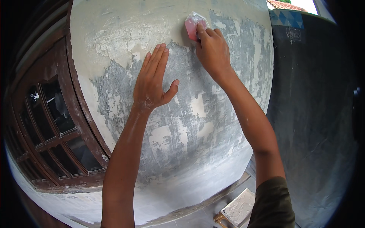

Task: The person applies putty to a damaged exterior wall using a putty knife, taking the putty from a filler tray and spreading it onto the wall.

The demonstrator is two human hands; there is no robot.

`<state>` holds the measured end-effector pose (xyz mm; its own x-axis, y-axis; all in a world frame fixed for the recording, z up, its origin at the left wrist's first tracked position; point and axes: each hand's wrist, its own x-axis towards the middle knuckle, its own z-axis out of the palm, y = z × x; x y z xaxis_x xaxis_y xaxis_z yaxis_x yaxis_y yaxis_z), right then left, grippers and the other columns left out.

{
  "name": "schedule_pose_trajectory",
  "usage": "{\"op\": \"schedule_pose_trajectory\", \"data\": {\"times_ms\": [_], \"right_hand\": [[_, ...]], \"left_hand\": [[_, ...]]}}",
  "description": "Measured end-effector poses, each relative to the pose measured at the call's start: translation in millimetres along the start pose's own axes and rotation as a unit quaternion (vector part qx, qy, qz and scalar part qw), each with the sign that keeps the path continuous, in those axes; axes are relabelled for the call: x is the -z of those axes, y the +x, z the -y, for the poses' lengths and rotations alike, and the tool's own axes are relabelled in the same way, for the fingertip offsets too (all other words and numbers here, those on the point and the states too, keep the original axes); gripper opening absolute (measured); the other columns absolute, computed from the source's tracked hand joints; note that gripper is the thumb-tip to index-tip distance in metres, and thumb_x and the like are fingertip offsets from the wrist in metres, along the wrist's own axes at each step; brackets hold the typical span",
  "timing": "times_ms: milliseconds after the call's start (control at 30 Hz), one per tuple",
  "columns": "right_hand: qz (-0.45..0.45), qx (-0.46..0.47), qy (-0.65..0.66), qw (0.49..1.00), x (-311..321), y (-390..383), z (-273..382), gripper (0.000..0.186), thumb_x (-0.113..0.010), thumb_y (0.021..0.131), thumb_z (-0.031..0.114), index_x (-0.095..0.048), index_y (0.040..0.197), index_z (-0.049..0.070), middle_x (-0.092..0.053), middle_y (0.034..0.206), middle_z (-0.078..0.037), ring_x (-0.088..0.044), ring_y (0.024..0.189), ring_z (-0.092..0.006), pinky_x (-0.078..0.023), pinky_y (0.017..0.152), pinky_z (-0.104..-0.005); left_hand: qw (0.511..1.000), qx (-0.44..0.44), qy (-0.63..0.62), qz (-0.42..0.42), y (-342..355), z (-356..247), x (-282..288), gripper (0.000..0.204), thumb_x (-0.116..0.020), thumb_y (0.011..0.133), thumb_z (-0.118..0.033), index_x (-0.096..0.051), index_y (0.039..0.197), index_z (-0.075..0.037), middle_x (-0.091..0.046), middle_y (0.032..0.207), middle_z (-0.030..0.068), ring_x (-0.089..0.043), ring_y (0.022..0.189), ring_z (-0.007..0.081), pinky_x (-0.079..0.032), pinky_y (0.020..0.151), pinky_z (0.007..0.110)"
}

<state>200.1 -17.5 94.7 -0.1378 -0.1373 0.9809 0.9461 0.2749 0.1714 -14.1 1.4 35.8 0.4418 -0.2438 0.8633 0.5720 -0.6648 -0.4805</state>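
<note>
I see a wall point(178, 125) with patchy grey and white plaster filling the middle. On the left stands a dark brown wooden window point(53, 129) with small glass panes. On the right is a dark wall point(311, 114). Daylight and a tiled roof point(283, 5) show at the top right.

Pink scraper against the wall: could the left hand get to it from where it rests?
Probably yes. The left hand lies flat on the wall just below and left of the pink scraper, with only bare plaster between. But the right hand already holds the scraper, its fingers covering the lower edge.
</note>
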Motion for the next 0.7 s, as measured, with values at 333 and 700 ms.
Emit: {"op": "schedule_pose_trajectory", "data": {"times_ms": [333, 700], "right_hand": [[0.074, 0.081, -0.039, 0.993, -1, -60, 39, 0.046, -0.061, 0.082, 0.001, -0.057, 0.125, -0.011, -0.067, 0.102, -0.017, -0.064, 0.097, -0.0310, -0.061, 0.066, -0.0347], [0.039, -0.010, -0.107, 0.993, -12, 23, -31, 0.033, -0.059, 0.083, -0.002, -0.060, 0.116, -0.008, -0.068, 0.098, -0.018, -0.064, 0.099, -0.0349, -0.060, 0.075, -0.0408]], "left_hand": [[1.000, 0.010, 0.000, -0.014, -3, 4, 3, 0.076, -0.059, 0.087, -0.026, -0.034, 0.151, 0.007, -0.038, 0.157, 0.0257, -0.034, 0.148, 0.0398, -0.025, 0.120, 0.055], [1.000, 0.002, 0.021, -0.007, 2, 0, -2, 0.076, -0.062, 0.086, -0.028, -0.038, 0.149, 0.007, -0.040, 0.155, 0.0260, -0.036, 0.147, 0.0385, -0.028, 0.120, 0.054]]}}
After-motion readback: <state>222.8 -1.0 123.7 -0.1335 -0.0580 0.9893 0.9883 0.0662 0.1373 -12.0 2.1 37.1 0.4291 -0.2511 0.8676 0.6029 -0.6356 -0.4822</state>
